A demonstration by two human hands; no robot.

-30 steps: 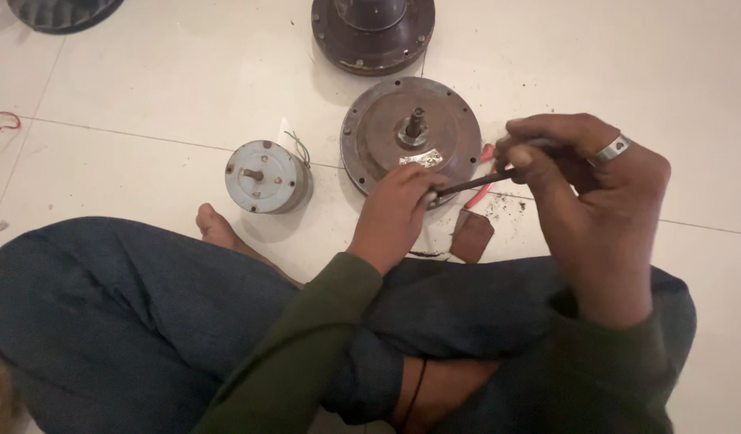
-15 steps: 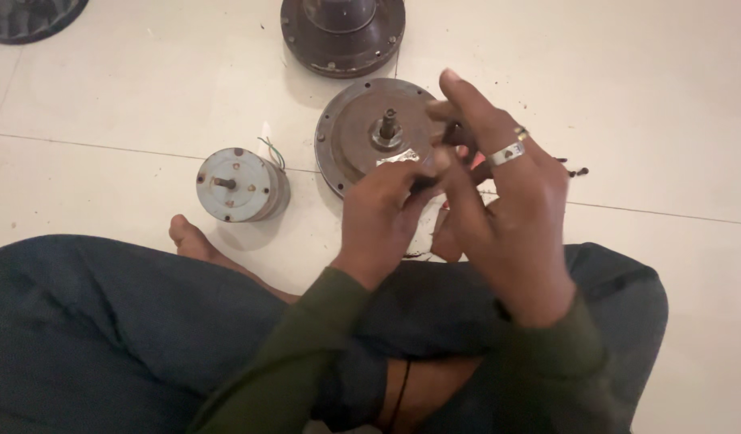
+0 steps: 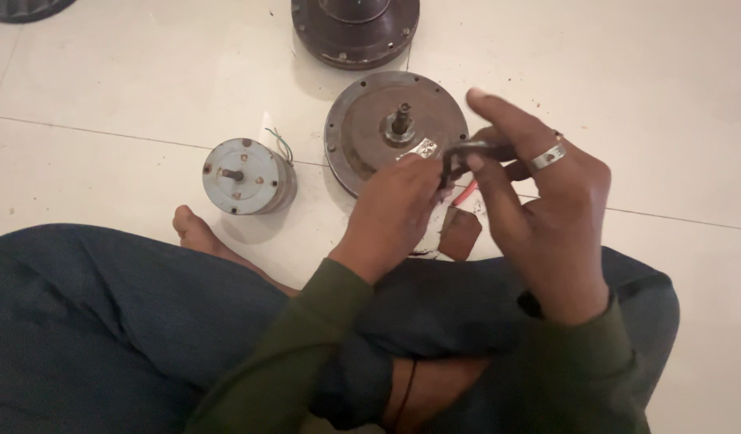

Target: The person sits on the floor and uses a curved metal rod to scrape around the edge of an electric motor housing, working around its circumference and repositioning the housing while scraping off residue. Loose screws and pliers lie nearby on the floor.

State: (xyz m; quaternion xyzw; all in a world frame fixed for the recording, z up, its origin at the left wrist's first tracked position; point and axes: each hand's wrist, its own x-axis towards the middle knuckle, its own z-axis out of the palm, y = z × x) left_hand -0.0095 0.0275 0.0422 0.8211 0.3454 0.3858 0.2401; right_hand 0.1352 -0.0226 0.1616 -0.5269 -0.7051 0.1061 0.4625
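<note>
Change: half a second ago my two hands were bunched together in front of the big brown disc; now they have drawn slightly apart, and the disc's centre shaft shows clearly.
Meaning: as I judge it, I am working the small dark part between my fingertips, not the disc itself.
Left hand [image 3: 395, 210]: fingers curled closed, pinching one end of a small dark part [image 3: 460, 157]; the hand hides exactly how it grips.
Right hand [image 3: 547, 217]: thumb and forefinger closed on the other end of the same dark part, remaining fingers spread loosely; a silver ring [image 3: 546, 156] sits on one finger.
Dark part: held in the air between both hands, just in front of the disc's right edge; too small for me to tell its kind.
Round motor housing [image 3: 386, 120]: flat brown metal disc on the white tiled floor [image 3: 145, 80], short shaft standing at its centre.
Label: a small silvery rectangular plate [image 3: 423, 148] lies on the disc just beside the shaft, touching my left fingertips.
Small motor [image 3: 246, 177]: grey metal cylinder to the left, shaft end up, thin green wire at its top edge.
Second housing [image 3: 354, 28]: dark, round, at the top edge, cut off by the view.
Brown scrap [image 3: 460, 234]: a flat square piece on the floor under my hands.
Red wire [image 3: 465, 191]: a short stretch showing between my hands.
My legs: crossed, in dark blue cloth; green sleeves.
</note>
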